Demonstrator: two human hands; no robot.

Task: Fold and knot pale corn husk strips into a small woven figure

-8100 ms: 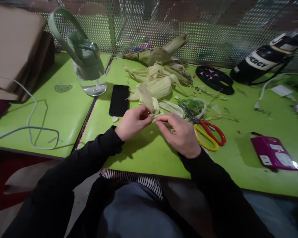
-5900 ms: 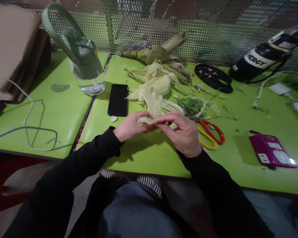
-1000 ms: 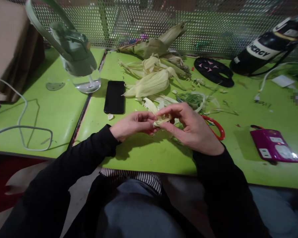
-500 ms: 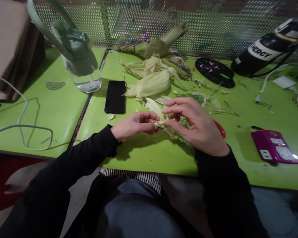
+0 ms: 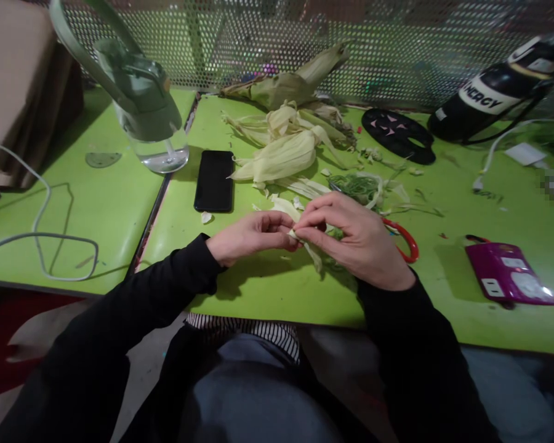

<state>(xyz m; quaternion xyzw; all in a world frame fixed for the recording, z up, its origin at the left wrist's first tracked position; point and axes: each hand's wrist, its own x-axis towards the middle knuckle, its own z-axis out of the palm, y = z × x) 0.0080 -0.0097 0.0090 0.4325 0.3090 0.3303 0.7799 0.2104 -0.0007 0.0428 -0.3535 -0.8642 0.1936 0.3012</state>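
Head view: two bare hands in black sleeves meet over a green table [image 5: 258, 289]; clock directions start from their meeting point. The left hand [image 5: 258, 235], on the nine o'clock side, pinches a pale corn husk piece [image 5: 314, 259] between thumb and curled fingers. The right hand [image 5: 357, 240], on the three o'clock side, pinches the same piece between thumb and fingertips. One end of it reaches toward eleven o'clock, another toward five; how many strips it has is hidden by the fingers.

At twelve lies one heap of husks [image 5: 286, 160], too layered to count. Between one and two sits one tangle of green shreds [image 5: 357, 186]; farther that way, one flat black object [image 5: 394, 135] with a cutout. One red scissor loop [image 5: 410, 246] shows at three. One phone [image 5: 213, 181] lies at ten. There are two bottles: one pale green [image 5: 152, 117] between ten and eleven, one black [image 5: 484, 101] at two. Just past three is one purple power strip [image 5: 510, 272].
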